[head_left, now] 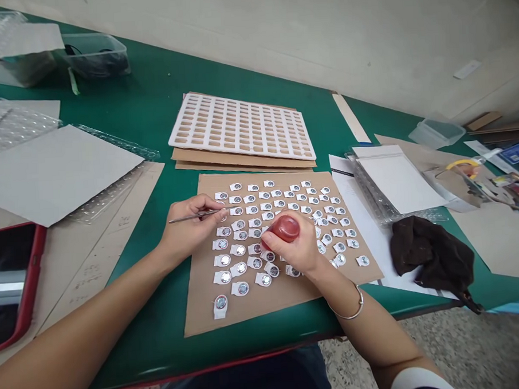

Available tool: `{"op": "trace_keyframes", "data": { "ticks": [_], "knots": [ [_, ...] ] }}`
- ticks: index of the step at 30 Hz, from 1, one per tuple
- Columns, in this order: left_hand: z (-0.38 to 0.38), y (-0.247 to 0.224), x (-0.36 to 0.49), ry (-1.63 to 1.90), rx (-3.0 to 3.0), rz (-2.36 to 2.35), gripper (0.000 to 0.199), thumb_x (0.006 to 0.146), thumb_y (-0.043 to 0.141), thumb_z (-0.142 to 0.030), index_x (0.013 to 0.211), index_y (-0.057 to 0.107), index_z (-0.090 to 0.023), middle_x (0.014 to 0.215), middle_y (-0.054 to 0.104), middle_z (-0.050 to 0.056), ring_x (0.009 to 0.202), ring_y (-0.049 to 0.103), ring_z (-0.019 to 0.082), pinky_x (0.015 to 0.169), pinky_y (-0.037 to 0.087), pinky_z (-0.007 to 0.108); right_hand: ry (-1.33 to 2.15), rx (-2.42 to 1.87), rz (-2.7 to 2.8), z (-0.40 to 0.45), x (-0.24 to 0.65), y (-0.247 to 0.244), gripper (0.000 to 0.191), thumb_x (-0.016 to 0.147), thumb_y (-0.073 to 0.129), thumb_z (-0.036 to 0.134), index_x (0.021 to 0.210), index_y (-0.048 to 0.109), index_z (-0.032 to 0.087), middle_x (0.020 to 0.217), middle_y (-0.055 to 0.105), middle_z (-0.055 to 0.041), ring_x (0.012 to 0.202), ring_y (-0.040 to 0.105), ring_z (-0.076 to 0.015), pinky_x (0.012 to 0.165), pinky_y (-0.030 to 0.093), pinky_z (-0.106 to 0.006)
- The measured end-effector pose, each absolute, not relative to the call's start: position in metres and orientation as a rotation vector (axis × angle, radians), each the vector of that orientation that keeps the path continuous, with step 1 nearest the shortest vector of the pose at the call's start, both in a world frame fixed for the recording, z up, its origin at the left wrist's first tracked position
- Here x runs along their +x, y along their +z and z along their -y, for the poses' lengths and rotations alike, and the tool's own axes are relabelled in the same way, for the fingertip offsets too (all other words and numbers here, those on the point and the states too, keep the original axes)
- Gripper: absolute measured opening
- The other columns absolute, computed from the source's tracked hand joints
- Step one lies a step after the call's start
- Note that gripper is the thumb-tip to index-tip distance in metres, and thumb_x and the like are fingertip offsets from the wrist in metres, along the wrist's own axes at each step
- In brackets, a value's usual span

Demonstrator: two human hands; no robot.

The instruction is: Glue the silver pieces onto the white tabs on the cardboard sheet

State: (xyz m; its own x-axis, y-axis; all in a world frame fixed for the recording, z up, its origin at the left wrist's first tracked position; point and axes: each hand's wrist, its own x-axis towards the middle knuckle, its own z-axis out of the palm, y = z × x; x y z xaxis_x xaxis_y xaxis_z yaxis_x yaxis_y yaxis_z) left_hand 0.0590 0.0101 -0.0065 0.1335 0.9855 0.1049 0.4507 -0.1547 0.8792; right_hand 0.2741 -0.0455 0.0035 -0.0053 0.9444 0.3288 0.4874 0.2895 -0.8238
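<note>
Left hand [181,231]: gripping tweezers [177,220], pointed toward 3 o'clock, presumably for fine reach | right hand [302,247]: wrapped around red bulb [288,228], over discs [221,244] | at 12 o'clock: grid [173,142], beyond cardboard [205,320]

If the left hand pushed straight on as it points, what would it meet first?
Probably the round disc by the tip of the tweezers in the left hand; height above the cardboard is unclear.

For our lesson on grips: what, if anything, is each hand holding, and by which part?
Left hand: a thin metal tool, by its front part. Right hand: a red round-ended object, gripped around its sides.
</note>
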Motion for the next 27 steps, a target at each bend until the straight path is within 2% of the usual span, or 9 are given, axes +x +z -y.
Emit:
{"op": "trace_keyframes", "data": {
  "ticks": [20,23,27],
  "knots": [
    [-0.009,-0.004,0.06,0.97,1.75,-1.417,0.016,0.072,0.067,-0.034,0.079,0.067,-0.019,0.084,0.071,0.002,0.078,0.065,0.019,0.066,0.053,0.026,0.668,-1.354,1.62,0.046,0.272,0.002,0.025,0.066,0.071,0.04,0.071,0.055,0.022,0.065,0.06,0.0005,0.06,0.059,-0.0147,0.055,0.049,-0.031],
    [-0.002,-0.006,0.063,0.953,1.78,-1.399,0.02,0.074,0.066,-0.036,0.081,0.067,-0.019,0.085,0.071,0.004,0.077,0.066,0.019,0.063,0.052,0.026,0.896,-1.321,1.392,0.041,0.28,0.004,0.026,0.073,0.063,0.046,0.077,0.053,0.022,0.06,0.06,0.0007,0.055,0.062,-0.0153,0.049,0.05,-0.03],
    [0.013,-0.014,0.071,0.85,2.04,-1.159,0.015,0.081,0.059,-0.033,0.085,0.065,-0.02,0.088,0.072,0.003,0.076,0.067,0.017,0.062,0.051,0.025,0.952,-1.298,1.016,0.026,0.295,0.005,0.034,0.083,0.044,0.054,0.086,0.048,0.02,0.062,0.06,-0.001,0.053,0.065,-0.0156,0.035,0.04,-0.023]
  ]
}}
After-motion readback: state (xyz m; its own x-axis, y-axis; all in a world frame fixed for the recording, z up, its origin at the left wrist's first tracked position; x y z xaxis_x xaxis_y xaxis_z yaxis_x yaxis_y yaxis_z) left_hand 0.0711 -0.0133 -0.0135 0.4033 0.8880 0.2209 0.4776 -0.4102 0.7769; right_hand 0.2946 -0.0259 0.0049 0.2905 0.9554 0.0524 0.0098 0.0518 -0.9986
